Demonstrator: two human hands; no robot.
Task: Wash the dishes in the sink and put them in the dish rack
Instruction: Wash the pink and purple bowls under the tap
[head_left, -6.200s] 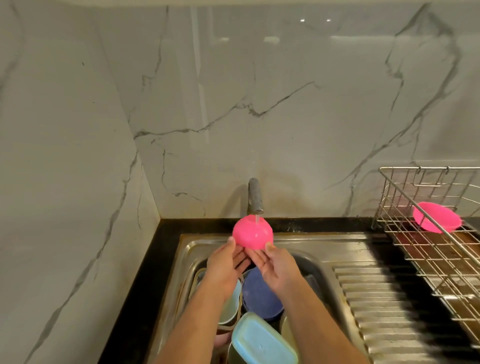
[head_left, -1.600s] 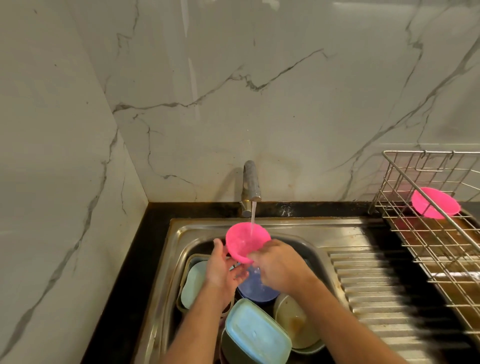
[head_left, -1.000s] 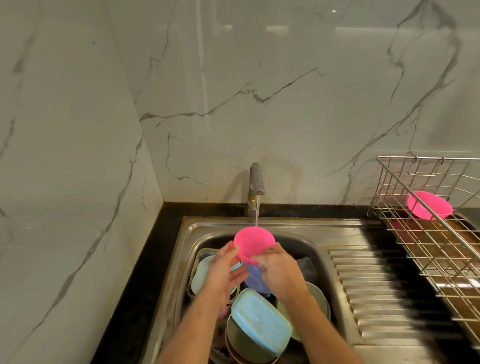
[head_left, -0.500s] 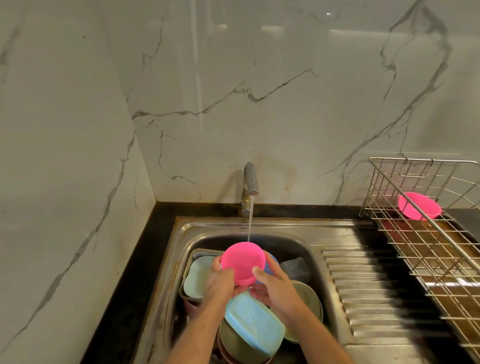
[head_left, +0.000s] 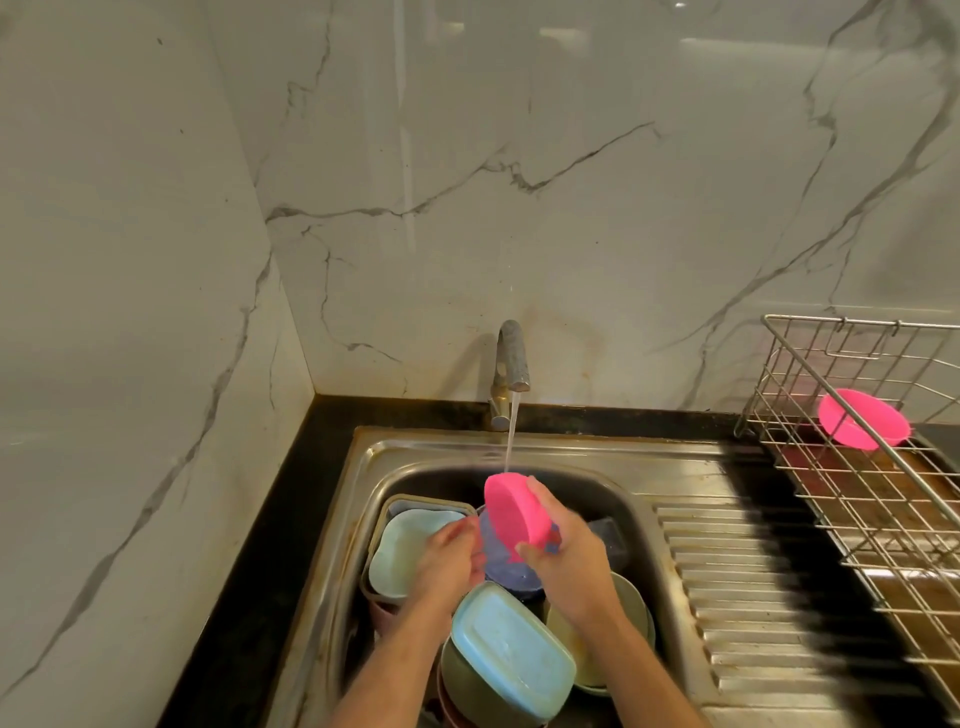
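Pink bowl (head_left: 517, 514) held over the sink (head_left: 426, 457), tipped on edge, flat face turned left and toward the camera, long axis slanting from upper left, under the water stream (head_left: 511, 431), down to lower right by the wrist. Cannot tell whether that face is the base or the mouth. Stream from the tap (head_left: 511, 358) landing on the upper rim.

Right hand (head_left: 563, 553) as the grip: curled round the bowl's far side, one fingertip hooked over the top edge, thumb tip pressing the lower edge, so bowl sits left of and above the palm. Remaining fingers hidden behind the pink plastic. Left hand (head_left: 449, 558) lower and to the left, apart from the bowl, fingers loosely bent, holding nothing visible; fingertips blurred, contact with the dishes below unclear.

Beneath the bowl, a purple dish (head_left: 506, 569), mostly covered by both hands. Left of it a pale blue square dish (head_left: 402, 551) nested in a tan container. Nearer the camera, a light blue lid (head_left: 511, 644) on a green tub, lower part cut off by the frame edge. Under the right forearm, a pale green bowl (head_left: 631, 608), half hidden.

To the right, ribbed drainboard (head_left: 737, 587), then wire dish rack (head_left: 857, 483) on the dark table, right side cropped, holding a second pink bowl (head_left: 862, 418) tilted behind a rack wire.
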